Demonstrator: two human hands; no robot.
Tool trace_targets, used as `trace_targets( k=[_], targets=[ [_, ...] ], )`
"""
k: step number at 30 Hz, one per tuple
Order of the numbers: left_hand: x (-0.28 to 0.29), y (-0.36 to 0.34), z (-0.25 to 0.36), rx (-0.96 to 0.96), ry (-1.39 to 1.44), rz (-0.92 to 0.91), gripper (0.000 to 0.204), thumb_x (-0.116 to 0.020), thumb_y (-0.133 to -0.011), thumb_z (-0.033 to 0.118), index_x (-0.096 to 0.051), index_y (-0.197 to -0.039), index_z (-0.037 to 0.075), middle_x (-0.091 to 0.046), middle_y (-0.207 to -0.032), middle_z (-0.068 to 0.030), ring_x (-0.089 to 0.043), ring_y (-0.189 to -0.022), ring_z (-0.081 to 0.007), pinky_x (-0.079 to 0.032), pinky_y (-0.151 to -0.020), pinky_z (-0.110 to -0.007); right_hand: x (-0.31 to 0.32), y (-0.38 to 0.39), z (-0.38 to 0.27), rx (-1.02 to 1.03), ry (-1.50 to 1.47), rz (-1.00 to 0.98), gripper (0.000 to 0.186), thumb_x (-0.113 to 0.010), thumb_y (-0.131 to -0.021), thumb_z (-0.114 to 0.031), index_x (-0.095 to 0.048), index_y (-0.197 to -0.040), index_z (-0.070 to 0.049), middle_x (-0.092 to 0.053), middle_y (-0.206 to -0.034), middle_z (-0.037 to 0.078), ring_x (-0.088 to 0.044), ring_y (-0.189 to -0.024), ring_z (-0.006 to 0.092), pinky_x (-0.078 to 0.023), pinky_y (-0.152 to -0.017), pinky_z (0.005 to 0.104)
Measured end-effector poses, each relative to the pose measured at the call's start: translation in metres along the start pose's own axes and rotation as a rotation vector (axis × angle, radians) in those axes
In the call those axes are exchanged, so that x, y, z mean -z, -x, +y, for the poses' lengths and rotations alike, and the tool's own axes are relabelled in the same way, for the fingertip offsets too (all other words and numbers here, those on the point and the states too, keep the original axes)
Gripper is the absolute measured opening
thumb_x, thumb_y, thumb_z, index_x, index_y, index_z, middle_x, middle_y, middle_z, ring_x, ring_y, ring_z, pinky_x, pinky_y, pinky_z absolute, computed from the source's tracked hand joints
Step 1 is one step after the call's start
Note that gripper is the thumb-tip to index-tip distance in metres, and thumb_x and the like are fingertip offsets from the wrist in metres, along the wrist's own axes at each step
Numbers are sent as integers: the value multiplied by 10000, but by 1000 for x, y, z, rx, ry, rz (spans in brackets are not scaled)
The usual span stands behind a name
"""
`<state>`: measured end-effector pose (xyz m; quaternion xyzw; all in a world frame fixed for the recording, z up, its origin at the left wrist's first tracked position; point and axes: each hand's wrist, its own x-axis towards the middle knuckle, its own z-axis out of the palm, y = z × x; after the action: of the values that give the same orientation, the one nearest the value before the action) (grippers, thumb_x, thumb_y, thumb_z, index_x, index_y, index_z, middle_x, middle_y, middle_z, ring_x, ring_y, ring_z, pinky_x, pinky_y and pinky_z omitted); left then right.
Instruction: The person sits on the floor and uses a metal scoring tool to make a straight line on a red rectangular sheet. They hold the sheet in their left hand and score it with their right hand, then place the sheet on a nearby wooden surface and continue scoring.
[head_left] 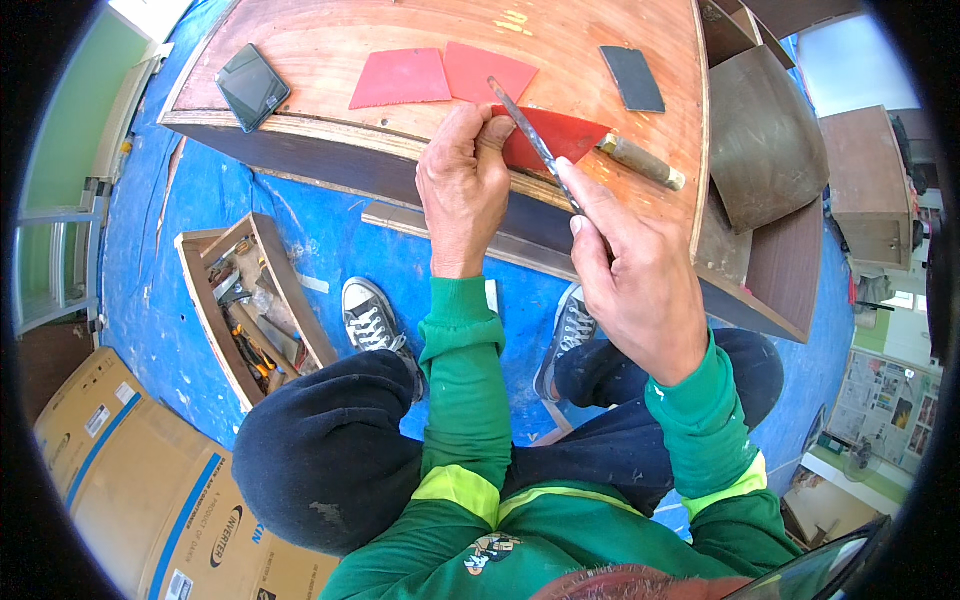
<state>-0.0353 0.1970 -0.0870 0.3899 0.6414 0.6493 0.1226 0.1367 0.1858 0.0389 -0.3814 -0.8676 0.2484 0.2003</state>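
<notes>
My left hand (465,185) pinches the left end of a red sheet (550,143) between thumb and fingers, at the near edge of the wooden panel (320,75). In my right hand (640,265) is a thin, narrow metal blade (528,128), its index finger stretched along it. The blade slants across the red sheet, and its brownish tip points up and left, past my left thumb. A tool with a worn, round handle (643,160) lies by the sheet's right end; its other end is hidden. Beyond my left hand lie two pinkish-red sheet pieces (402,78), side by side.
A black phone (252,87) lies at the panel's left corner, a dark rectangular pad (632,79) at its right. A wooden toolbox (212,325) stands on the blue sheeting (330,240). Cardboard (170,490) is at lower left, and a curved brown board (765,140) leans at right.
</notes>
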Motion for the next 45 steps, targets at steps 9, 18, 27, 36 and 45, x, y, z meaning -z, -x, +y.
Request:
trace_targets(
  k=[9,18,27,36,45],
  targets=[
    [-1,0,-1,19,13,-2,81,-793,-1052,108,-778,-1106,49,-741,-954,-172,-738,-850,-388,-565,-764,-440,-1,5,2,35,8,14,512,-665,-1029,75,-704,-1534,0,-801,-1063,246,-771,-802,303,-602,-795,408],
    [-1,2,-3,15,3,27,94,-800,-1035,95,-776,-1106,37,-744,-964,-178,-746,-868,-402,-578,-781,-446,-4,-5,-3,63,144,-28,491,-671,-1031,28,-711,-1518,-10,-780,-992,284,-785,-827,404,-600,-780,495],
    [-4,0,-6,-22,81,33,67,-762,-1055,93,-776,-1083,34,-746,-961,-176,-752,-851,-389,-581,-770,-447,-43,-88,16,206,197,49,411,-647,-1061,-153,-723,-1409,51,-779,-922,301,-775,-878,478,-626,-806,576],
    [-3,1,1,29,-47,33,144,-794,-1069,176,-758,-1095,39,-756,-959,-188,-745,-851,-413,-578,-774,-469,2,-30,0,79,100,117,428,-663,-1048,51,-748,-1465,3,-790,-1017,259,-760,-780,276,-600,-761,394],
    [-2,-3,4,36,-118,17,171,-761,-1103,192,-751,-1115,22,-745,-956,-195,-733,-857,-410,-563,-775,-466,11,0,8,-17,-15,25,466,-668,-1043,60,-733,-1500,-7,-791,-1021,236,-755,-810,281,-598,-789,402]
  ],
)
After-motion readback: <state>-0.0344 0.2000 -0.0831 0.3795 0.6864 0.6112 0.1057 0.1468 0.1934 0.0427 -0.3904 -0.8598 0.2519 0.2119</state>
